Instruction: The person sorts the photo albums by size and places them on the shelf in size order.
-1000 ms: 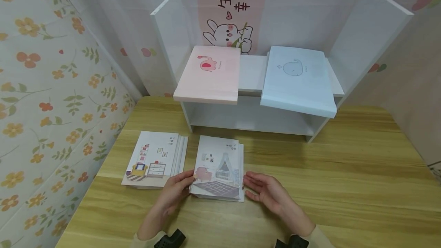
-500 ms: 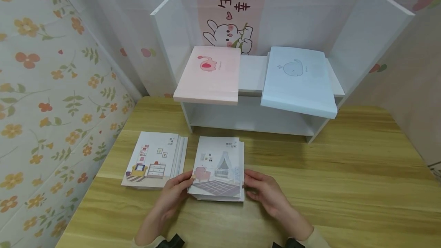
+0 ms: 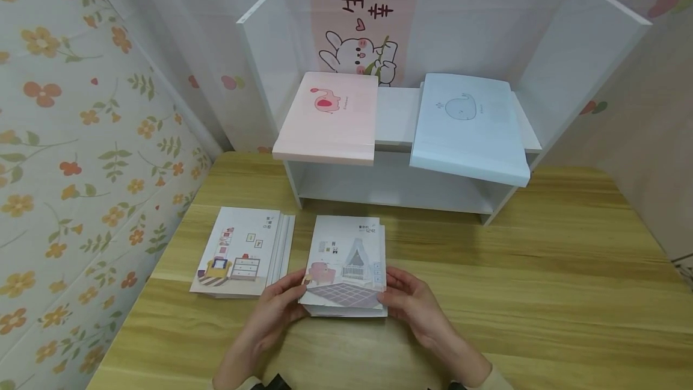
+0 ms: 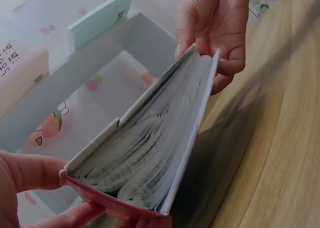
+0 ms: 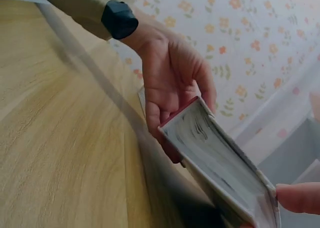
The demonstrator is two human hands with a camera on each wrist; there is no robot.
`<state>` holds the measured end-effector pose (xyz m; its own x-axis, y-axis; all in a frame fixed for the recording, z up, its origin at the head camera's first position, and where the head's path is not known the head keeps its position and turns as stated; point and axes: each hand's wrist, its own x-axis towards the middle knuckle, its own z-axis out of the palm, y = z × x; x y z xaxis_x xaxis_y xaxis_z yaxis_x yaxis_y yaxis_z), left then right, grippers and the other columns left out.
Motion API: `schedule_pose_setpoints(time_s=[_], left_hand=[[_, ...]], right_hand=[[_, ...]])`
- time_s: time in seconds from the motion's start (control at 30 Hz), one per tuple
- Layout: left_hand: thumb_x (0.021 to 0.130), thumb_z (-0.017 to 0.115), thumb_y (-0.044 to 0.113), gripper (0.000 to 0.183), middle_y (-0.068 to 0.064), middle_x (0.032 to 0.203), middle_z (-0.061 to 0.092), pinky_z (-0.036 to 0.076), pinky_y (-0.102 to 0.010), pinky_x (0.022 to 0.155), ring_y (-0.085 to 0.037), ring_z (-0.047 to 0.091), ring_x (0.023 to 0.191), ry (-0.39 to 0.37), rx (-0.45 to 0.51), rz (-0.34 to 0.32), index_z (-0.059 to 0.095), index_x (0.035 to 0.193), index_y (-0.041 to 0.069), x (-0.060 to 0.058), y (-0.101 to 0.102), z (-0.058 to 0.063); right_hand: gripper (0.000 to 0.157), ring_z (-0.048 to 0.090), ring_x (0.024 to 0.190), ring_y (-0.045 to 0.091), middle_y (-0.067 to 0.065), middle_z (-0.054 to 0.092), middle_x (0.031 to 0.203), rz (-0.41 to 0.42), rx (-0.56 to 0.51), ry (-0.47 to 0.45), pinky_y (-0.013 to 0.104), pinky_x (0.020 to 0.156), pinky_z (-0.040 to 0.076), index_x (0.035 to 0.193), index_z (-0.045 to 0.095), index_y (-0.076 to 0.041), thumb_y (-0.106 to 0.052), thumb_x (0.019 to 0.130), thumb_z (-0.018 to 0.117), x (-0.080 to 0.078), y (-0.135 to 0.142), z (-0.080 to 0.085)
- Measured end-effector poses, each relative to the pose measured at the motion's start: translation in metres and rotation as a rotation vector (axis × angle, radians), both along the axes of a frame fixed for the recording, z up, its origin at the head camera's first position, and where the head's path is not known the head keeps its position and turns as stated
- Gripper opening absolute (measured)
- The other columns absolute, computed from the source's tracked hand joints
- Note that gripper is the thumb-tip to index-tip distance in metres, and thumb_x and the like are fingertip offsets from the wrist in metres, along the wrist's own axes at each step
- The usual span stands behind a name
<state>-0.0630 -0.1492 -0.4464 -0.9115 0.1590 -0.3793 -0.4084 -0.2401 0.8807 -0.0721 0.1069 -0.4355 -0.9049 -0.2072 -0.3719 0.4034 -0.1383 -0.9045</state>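
Both hands hold a thick white book [image 3: 341, 257] in front of the shelf in the head view. Its cover carries a drawing of a pink armchair, a crib and a grey tiled floor. My left hand [image 3: 277, 309] grips the near left corner, thumb at the cover's edge. At the opposite side my right hand [image 3: 414, 306] pinches the book with its thumb on the cover and fingers beneath. The page edges [image 4: 145, 138] fan between the covers in the left wrist view. Left of my left hand lies a similar white book [image 3: 238, 251] with a yellow armchair picture.
A white desktop shelf [image 3: 400, 179] with tall side panels stands at the back of the wooden table [image 3: 568, 294]. On its upper board lie a pink elephant-print book [image 3: 327, 119] and a blue whale-print book [image 3: 468, 125]. Patterned curtains [image 3: 81, 137] hang around the table.
My right hand has gone from resting loosely beside the book to pinching its right edge, thumb now on the cover. The book's cover has shifted slightly right. My left hand keeps its corner.
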Motion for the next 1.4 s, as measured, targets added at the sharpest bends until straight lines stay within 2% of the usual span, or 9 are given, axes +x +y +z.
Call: schedule_pose_setpoints(time_s=[0.27,0.43,0.57,0.7,0.8,0.97,1.13,1.27,1.4], left_hand=[[0.092,0.053,0.008,0.059,-0.014,0.128,0.049,0.049,-0.035,0.085,-0.017,0.056,0.100,0.012,0.020,-0.049,0.026,0.142,-0.010,0.005,-0.003,0.001],[0.090,0.054,0.005,0.061,-0.013,0.129,0.048,0.047,-0.033,0.084,-0.018,0.055,0.099,0.014,0.045,-0.044,0.025,0.142,-0.008,0.009,-0.002,0.001],[0.088,0.055,0.002,0.063,-0.012,0.132,0.047,0.047,-0.032,0.087,-0.018,0.055,0.102,0.045,0.073,-0.044,0.025,0.142,-0.008,0.013,-0.002,0.003],[0.088,0.055,0.000,0.060,-0.008,0.127,0.051,0.048,-0.032,0.089,-0.017,0.055,0.104,0.091,0.102,-0.013,0.028,0.140,-0.011,0.016,0.002,0.004],[0.087,0.056,-0.003,0.054,-0.007,0.121,0.055,0.049,-0.032,0.088,-0.017,0.056,0.103,0.106,0.119,0.059,0.036,0.136,-0.012,0.017,0.007,0.005],[0.087,0.057,-0.004,0.036,-0.007,0.112,0.061,0.051,-0.031,0.085,-0.018,0.060,0.098,0.108,0.145,0.182,0.057,0.123,-0.003,0.017,0.016,0.007],[0.087,0.057,-0.004,0.026,-0.008,0.110,0.063,0.051,-0.031,0.085,-0.018,0.061,0.097,0.097,0.171,0.238,0.065,0.111,0.005,0.014,0.021,0.009],[0.087,0.057,-0.003,0.025,-0.005,0.108,0.064,0.052,-0.030,0.081,-0.017,0.062,0.092,0.091,0.164,0.222,0.068,0.104,0.012,0.012,0.022,0.010],[0.089,0.057,-0.001,0.027,0.001,0.107,0.065,0.053,-0.031,0.080,-0.015,0.062,0.091,0.117,0.147,0.166,0.069,0.099,0.021,0.011,0.021,0.010]], right_hand=[[0.068,0.058,0.093,0.020,0.021,0.051,0.120,0.010,0.004,0.026,0.031,0.072,0.050,0.138,0.034,0.006,0.004,0.078,0.066,0.005,0.002,0.003],[0.072,0.059,0.093,0.020,0.016,0.054,0.117,0.042,-0.006,0.026,0.030,0.068,0.049,0.140,0.031,0.002,0.004,0.078,0.068,0.010,0.005,0.005],[0.074,0.059,0.095,0.022,0.014,0.054,0.113,0.032,-0.029,0.033,0.030,0.070,0.051,0.141,0.032,-0.001,0.006,0.077,0.068,0.013,0.007,0.008],[0.073,0.058,0.096,0.022,0.012,0.054,0.111,0.023,-0.065,0.069,0.029,0.073,0.052,0.140,0.031,0.000,0.008,0.077,0.067,0.015,0.009,0.012],[0.071,0.058,0.097,0.020,0.011,0.053,0.113,0.010,-0.091,0.096,0.027,0.075,0.052,0.140,0.031,0.002,0.010,0.078,0.065,0.015,0.011,0.015],[0.066,0.058,0.098,0.018,0.012,0.053,0.113,-0.048,-0.118,0.104,0.023,0.074,0.052,0.136,0.033,0.005,0.014,0.077,0.061,0.014,0.012,0.020],[0.064,0.058,0.098,0.018,0.013,0.052,0.113,-0.070,-0.119,0.130,0.022,0.073,0.052,0.135,0.034,0.005,0.015,0.078,0.060,0.014,0.012,0.023],[0.064,0.059,0.098,0.017,0.012,0.052,0.114,-0.068,-0.113,0.174,0.023,0.074,0.052,0.135,0.033,0.006,0.014,0.078,0.061,0.013,0.014,0.022],[0.063,0.058,0.099,0.015,0.010,0.051,0.115,-0.057,-0.121,0.207,0.021,0.075,0.052,0.136,0.031,0.007,0.012,0.080,0.060,0.011,0.017,0.021]])
